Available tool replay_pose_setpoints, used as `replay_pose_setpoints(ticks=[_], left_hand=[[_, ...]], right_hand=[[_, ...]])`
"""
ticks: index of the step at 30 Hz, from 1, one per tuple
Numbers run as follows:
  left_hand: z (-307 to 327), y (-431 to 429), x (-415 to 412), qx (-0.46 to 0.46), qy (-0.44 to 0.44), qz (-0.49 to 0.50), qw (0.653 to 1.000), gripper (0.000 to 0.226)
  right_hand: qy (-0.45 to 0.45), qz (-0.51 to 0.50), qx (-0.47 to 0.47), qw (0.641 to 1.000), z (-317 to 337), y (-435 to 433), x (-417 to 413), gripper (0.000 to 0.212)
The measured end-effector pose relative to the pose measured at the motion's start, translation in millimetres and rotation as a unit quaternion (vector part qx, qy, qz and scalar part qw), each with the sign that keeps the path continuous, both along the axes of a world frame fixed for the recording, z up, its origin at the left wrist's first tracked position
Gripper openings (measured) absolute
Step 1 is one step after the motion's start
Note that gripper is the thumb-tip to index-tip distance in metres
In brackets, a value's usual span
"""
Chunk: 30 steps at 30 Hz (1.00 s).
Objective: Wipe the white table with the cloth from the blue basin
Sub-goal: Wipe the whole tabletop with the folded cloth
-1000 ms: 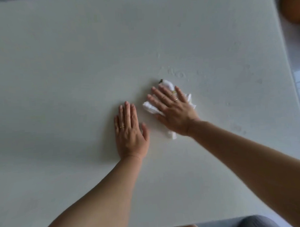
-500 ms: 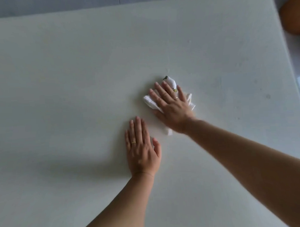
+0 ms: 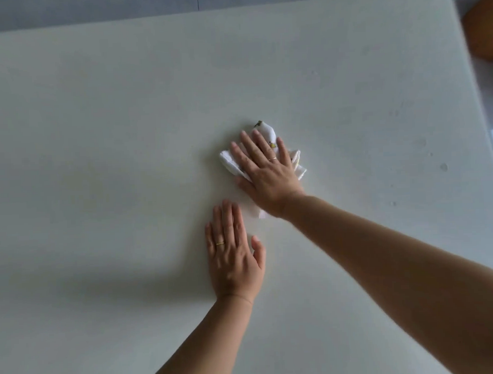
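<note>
Right hand [image 3: 268, 176] flat, fingers straight and slightly spread, pressing the white cloth [image 3: 267, 131] onto the tabletop [image 3: 97, 122] just right of frame centre; cloth bunched, edges sticking out past fingertips, thumb side and wrist. Left hand [image 3: 232, 257] just below-left of it, palm down on bare tabletop, fingers together, thumb out, holding nothing. Few small droplet marks at right of frame, brown object [image 3: 483, 30] in upper right corner.

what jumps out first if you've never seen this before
Two bare hands lie near the middle of the white table. The right hand presses flat on a crumpled white cloth; the left hand rests flat on bare tabletop just nearer the person. Faint spots mark the table's right side.
</note>
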<state>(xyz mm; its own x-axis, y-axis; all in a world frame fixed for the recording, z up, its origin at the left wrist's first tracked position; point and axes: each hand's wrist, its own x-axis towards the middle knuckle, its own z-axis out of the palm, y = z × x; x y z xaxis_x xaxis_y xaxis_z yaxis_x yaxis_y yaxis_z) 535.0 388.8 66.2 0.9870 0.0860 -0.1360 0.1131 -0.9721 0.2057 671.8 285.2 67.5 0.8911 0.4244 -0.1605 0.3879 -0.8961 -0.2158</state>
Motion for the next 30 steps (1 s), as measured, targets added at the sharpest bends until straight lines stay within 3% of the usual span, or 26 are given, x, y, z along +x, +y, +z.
replay_pose_setpoints(ticks=[2,4,7,10,11,13,15,17,18,20,22,24,26,28,30], left_hand=[[3,2,1,-0.015,-0.009,-0.009,1.0,0.062],[7,4,9,-0.033,-0.024,-0.005,0.999,0.058],[16,4,44,-0.054,-0.056,-0.008,0.997,0.054],[19,2,107,-0.059,-0.094,-0.027,0.993,0.056],[18,1,129,-0.059,-0.105,-0.025,0.992,0.056],[17,-1,172,-0.053,-0.116,-0.008,0.992,0.056],[11,0,204,-0.044,-0.108,0.003,0.993,0.056],[0,1,220,-0.03,-0.092,-0.003,0.995,0.056],[-5,2,222,-0.023,-0.083,-0.007,0.996,0.057],[-12,4,222,-0.015,-0.07,-0.009,0.997,0.059],[-15,3,222,-0.01,-0.069,-0.005,0.998,0.062],[-13,2,222,-0.009,-0.068,-0.002,0.998,0.064],[-11,1,223,-0.01,-0.067,-0.003,0.998,0.065],[-9,1,222,-0.008,-0.067,-0.002,0.998,0.063],[-8,0,222,-0.009,-0.066,0.002,0.998,0.061]], right_hand=[[-0.021,0.077,-0.024,0.997,-1,-40,17,0.058],[-0.027,0.034,-0.034,0.998,0,-77,36,0.056],[-0.023,-0.156,-0.008,0.987,0,-94,55,0.053],[0.007,-0.377,0.031,0.926,-3,-47,68,0.054],[0.018,-0.403,0.037,0.914,-4,-28,69,0.056],[0.024,-0.315,0.023,0.948,-7,1,66,0.058],[0.009,-0.121,0.0,0.993,-3,-6,64,0.057],[-0.014,0.042,-0.029,0.999,-1,-42,81,0.056],[-0.025,0.074,-0.038,0.996,-1,-63,91,0.055],[-0.028,0.015,-0.041,0.999,-4,-99,115,0.054],[-0.023,-0.137,-0.016,0.99,-4,-117,136,0.053],[-0.013,-0.3,0.005,0.954,-7,-102,147,0.053],[0.008,-0.391,0.013,0.92,-8,-62,146,0.056],[0.009,-0.318,0.015,0.948,-9,-20,135,0.06],[0.003,-0.151,0.01,0.988,-7,-7,123,0.061]])
